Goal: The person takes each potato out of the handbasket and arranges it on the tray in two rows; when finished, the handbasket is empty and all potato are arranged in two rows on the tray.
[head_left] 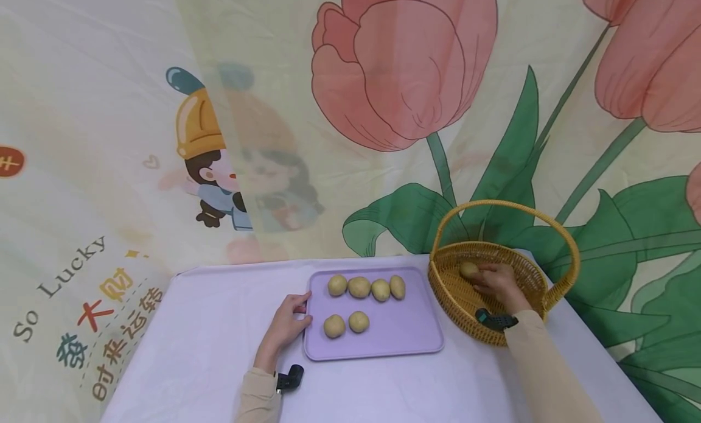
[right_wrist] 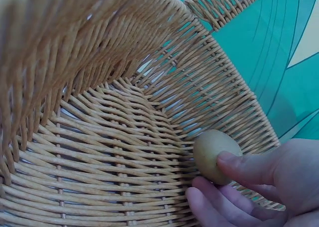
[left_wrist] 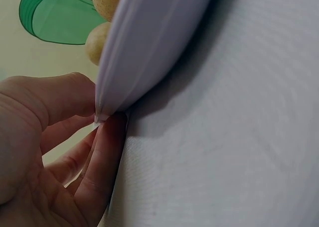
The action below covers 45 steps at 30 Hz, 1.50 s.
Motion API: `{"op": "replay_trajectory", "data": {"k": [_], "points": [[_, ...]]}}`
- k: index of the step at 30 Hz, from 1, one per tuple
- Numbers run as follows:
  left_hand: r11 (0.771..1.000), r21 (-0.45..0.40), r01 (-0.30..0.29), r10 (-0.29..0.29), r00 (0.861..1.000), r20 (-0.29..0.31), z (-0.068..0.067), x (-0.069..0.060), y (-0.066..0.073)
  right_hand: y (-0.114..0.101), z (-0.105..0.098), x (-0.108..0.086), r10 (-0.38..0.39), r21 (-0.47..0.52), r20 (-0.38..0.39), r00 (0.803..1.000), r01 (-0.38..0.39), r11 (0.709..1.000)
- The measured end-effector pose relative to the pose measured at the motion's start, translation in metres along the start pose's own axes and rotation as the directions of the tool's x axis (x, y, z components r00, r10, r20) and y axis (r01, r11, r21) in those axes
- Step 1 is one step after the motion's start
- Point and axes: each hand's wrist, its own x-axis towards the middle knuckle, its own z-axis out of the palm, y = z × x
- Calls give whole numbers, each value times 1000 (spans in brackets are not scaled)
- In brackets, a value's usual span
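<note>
A purple tray (head_left: 402, 335) lies on the table with several potatoes (head_left: 359, 287) in a back row and two potatoes (head_left: 334, 326) in front of them. My left hand (head_left: 286, 325) grips the tray's left edge. In the left wrist view its thumb (left_wrist: 75, 95) lies against the rim and fingertips reach beneath. Inside the wicker basket (head_left: 450, 294), at the tray's right, my right hand (head_left: 499, 283) pinches a potato (right_wrist: 212, 150) between thumb and fingers. The right wrist view shows that potato close to the basket wall and no other potato on the visible woven bottom.
The basket's tall arched handle (head_left: 504, 205) stands over the right forearm's side of the basket. A white cloth (head_left: 202, 338) covers the table. Behind it hangs a printed curtain (head_left: 274, 106) with tulips and a cartoon figure.
</note>
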Motion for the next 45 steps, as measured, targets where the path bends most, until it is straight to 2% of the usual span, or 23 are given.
{"op": "replay_trajectory", "data": {"k": [9, 19, 30, 40, 45], "points": [[1000, 2, 5, -5, 1000, -2, -1, 1, -2, -11, 0, -10, -55, 17, 9, 998, 55, 998], [1000, -5, -6, 6, 1000, 0, 0, -2, 2, -27, -2, -26, -68, 146, 11, 998, 66, 987], [1000, 4, -10, 10, 1000, 3, 0, -2, 2, -33, 2, -45, -175, 133, 18, 984, 171, 976], [1000, 8, 7, -7, 1000, 7, 0, -2, 2, -38, 11, -64, -182, 119, 23, 983, 178, 977], [1000, 16, 4, -4, 1000, 10, 0, -2, 1, -39, 18, -74, -231, 98, 16, 973, 228, 969]]}}
